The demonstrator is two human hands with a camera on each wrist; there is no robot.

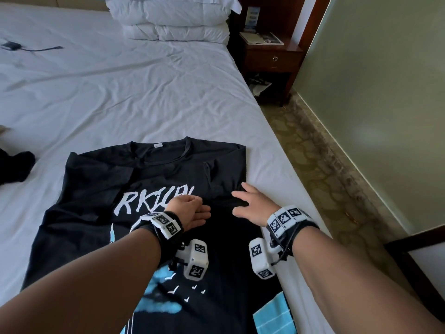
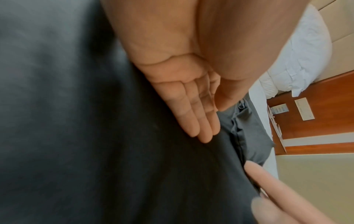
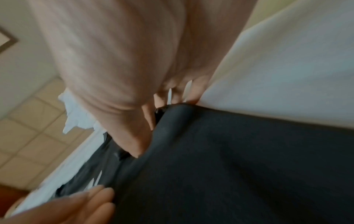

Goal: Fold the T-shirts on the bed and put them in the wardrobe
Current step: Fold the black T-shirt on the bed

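Note:
A black T-shirt (image 1: 101, 189) with white lettering and a light-blue print lies flat on the white bed (image 1: 120, 92), collar away from me. Its right side is folded inward. My left hand (image 1: 192, 210) lies on the middle of the shirt just below the lettering, fingers straight and together (image 2: 199, 125). My right hand (image 1: 250, 203) rests with spread, straight fingers on the folded right edge, close to the bare sheet. In the blurred right wrist view the dark fabric (image 3: 229, 166) bulges up against that hand. The two hands are a short gap apart.
Another dark garment (image 1: 14, 167) lies at the bed's left edge. Stacked white pillows (image 1: 173, 18) sit at the head. A small black device with a cable (image 1: 12, 45) lies far left. A wooden nightstand (image 1: 269, 56) and patterned carpet (image 1: 325, 165) are right of the bed.

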